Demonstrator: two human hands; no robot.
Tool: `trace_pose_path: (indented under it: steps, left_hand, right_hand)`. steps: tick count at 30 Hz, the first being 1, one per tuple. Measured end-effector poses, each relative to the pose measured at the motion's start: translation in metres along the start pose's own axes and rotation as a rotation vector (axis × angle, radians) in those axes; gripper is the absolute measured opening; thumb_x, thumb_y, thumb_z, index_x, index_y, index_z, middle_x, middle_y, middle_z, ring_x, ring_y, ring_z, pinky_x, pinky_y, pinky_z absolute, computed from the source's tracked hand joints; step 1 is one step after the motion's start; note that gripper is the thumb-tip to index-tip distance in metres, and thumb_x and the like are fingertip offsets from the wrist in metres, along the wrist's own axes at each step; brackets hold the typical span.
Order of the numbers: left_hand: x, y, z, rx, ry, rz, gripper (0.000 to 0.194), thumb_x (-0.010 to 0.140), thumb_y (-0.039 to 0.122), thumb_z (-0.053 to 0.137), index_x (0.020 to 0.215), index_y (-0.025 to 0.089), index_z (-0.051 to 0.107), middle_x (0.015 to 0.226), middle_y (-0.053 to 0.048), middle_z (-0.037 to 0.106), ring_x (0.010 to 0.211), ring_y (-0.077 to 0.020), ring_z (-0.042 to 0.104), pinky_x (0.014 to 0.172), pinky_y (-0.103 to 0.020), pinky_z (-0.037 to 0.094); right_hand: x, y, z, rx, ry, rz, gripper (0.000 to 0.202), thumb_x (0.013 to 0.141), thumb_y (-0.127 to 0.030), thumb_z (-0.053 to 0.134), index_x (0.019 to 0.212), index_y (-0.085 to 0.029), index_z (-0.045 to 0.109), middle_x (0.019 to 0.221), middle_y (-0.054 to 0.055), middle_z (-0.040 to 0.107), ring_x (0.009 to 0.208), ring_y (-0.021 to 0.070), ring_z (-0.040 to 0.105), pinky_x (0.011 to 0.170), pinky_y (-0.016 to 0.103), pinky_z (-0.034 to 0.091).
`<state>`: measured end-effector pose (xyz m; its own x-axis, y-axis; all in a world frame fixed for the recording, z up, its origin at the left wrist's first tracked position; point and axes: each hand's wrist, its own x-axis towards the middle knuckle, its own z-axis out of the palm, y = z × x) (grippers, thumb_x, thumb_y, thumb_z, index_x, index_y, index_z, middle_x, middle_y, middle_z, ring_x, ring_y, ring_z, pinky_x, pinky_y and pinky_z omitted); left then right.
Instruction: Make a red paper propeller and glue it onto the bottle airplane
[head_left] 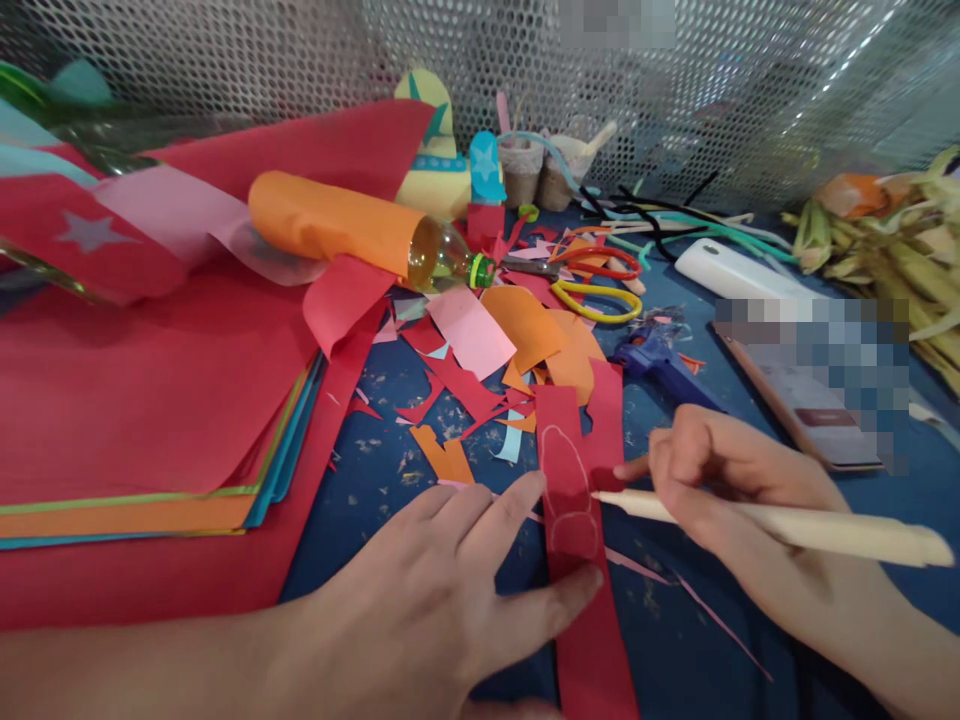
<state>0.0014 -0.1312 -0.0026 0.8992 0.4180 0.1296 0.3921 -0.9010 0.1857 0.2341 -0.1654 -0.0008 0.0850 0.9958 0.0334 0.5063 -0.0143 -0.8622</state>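
A long red paper strip (589, 640) lies on the blue table, with a pale outline of a tall rounded shape and a smaller rounded part below it. My left hand (465, 580) rests on the strip, fingers spread, thumb and index finger on either side of the lower outline. In my right hand (720, 500) is a cream-coloured pen (825, 532), its tip at the right edge of the strip beside the outline. Another piece of red paper (606, 400) lies against the strip's upper right side.
Stacked coloured paper (150, 400) covers the left. An orange-wrapped bottle (337, 225) lies behind, near scissors (596, 300) and paper scraps (472, 335). A blue glue gun (660, 368), a phone (817, 400), a white device (739, 275) and dried husks (885, 260) are on the right.
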Motion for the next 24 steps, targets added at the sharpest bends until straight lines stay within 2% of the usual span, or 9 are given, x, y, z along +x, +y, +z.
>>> trace_pose_path:
  steps: [2, 5, 8, 10, 12, 15, 17, 19, 24]
  left_hand:
    - [0.0, 0.0, 0.0, 0.021, -0.001, -0.016, 0.059, 0.082, 0.061, 0.053, 0.134, 0.033, 0.048, 0.138, -0.014, 0.048, 0.109, -0.0302, 0.057, 0.088, -0.043, 0.05]
    - [-0.001, 0.001, 0.001, 0.061, 0.01, -0.04, 0.066, 0.084, 0.058, 0.051, 0.142, 0.03, 0.037, 0.14, -0.013, 0.047, 0.109, -0.0298, 0.058, 0.087, -0.043, 0.051]
    - [-0.001, 0.001, 0.003, 0.078, 0.017, -0.051, 0.069, 0.086, 0.054, 0.05, 0.145, 0.025, 0.031, 0.139, -0.012, 0.05, 0.107, -0.0285, 0.059, 0.087, -0.041, 0.051]
    - [-0.002, 0.001, 0.004, 0.087, 0.027, -0.056, 0.068, 0.086, 0.053, 0.05, 0.145, 0.025, 0.031, 0.139, -0.013, 0.05, 0.107, -0.0289, 0.058, 0.087, -0.042, 0.05]
    - [-0.002, 0.001, 0.003, 0.092, 0.038, -0.045, 0.063, 0.086, 0.052, 0.052, 0.143, 0.03, 0.035, 0.139, -0.012, 0.048, 0.106, -0.0297, 0.058, 0.086, -0.044, 0.05]
    - [-0.002, 0.0, 0.001, 0.053, 0.016, 0.084, 0.046, 0.087, 0.051, 0.051, 0.131, 0.036, 0.049, 0.136, -0.007, 0.051, 0.095, -0.0246, 0.06, 0.079, -0.039, 0.052]
    - [-0.001, -0.002, 0.001, 0.017, 0.002, 0.181, 0.039, 0.09, 0.049, 0.047, 0.125, 0.033, 0.056, 0.131, -0.003, 0.055, 0.088, -0.0207, 0.06, 0.075, -0.036, 0.053]
    - [0.0, -0.003, 0.003, -0.007, 0.001, 0.217, 0.041, 0.092, 0.048, 0.043, 0.126, 0.029, 0.056, 0.126, -0.003, 0.059, 0.085, -0.0198, 0.059, 0.075, -0.035, 0.052]
    - [-0.001, -0.003, 0.007, -0.031, -0.019, 0.204, 0.044, 0.094, 0.047, 0.037, 0.128, 0.025, 0.055, 0.127, -0.004, 0.059, 0.088, -0.0211, 0.059, 0.078, -0.037, 0.051]
  right_hand:
    - [0.001, -0.001, -0.001, 0.07, 0.034, -0.009, 0.02, 0.079, -0.017, 0.052, 0.065, -0.025, 0.04, 0.06, -0.004, 0.046, 0.06, 0.0156, 0.054, 0.058, 0.027, 0.048]
    - [0.002, 0.0, -0.002, 0.086, 0.071, -0.055, 0.021, 0.08, -0.016, 0.053, 0.066, -0.025, 0.041, 0.054, -0.006, 0.038, 0.047, 0.0128, 0.042, 0.053, 0.026, 0.045]
    - [0.003, 0.004, -0.003, 0.136, 0.116, -0.069, 0.02, 0.081, -0.014, 0.053, 0.068, -0.025, 0.043, 0.055, -0.006, 0.037, 0.048, 0.0129, 0.04, 0.05, 0.026, 0.039]
    - [0.003, 0.008, -0.004, 0.203, 0.125, -0.08, 0.021, 0.084, -0.014, 0.052, 0.068, -0.024, 0.043, 0.059, -0.005, 0.042, 0.052, 0.013, 0.041, 0.05, 0.026, 0.035]
    - [0.003, 0.01, -0.004, 0.27, 0.129, -0.094, 0.02, 0.086, -0.015, 0.051, 0.069, -0.024, 0.044, 0.064, -0.004, 0.045, 0.055, 0.0132, 0.041, 0.051, 0.027, 0.035]
    - [0.003, 0.009, -0.005, 0.338, 0.067, -0.088, 0.023, 0.088, -0.017, 0.049, 0.068, -0.024, 0.042, 0.066, -0.004, 0.044, 0.057, 0.0133, 0.043, 0.057, 0.028, 0.041]
    - [0.002, 0.007, -0.005, 0.288, 0.012, -0.062, 0.027, 0.089, -0.019, 0.05, 0.065, -0.023, 0.038, 0.064, -0.005, 0.042, 0.058, 0.0133, 0.047, 0.056, 0.027, 0.041]
    - [0.001, 0.005, -0.004, 0.158, -0.048, -0.044, 0.029, 0.088, -0.021, 0.052, 0.064, -0.023, 0.036, 0.06, -0.005, 0.04, 0.056, 0.0132, 0.048, 0.051, 0.025, 0.037]
    - [0.0, 0.005, 0.0, -0.079, -0.156, -0.138, 0.027, 0.087, -0.02, 0.051, 0.065, -0.023, 0.035, 0.057, -0.007, 0.038, 0.049, 0.0104, 0.035, 0.046, 0.024, 0.029]
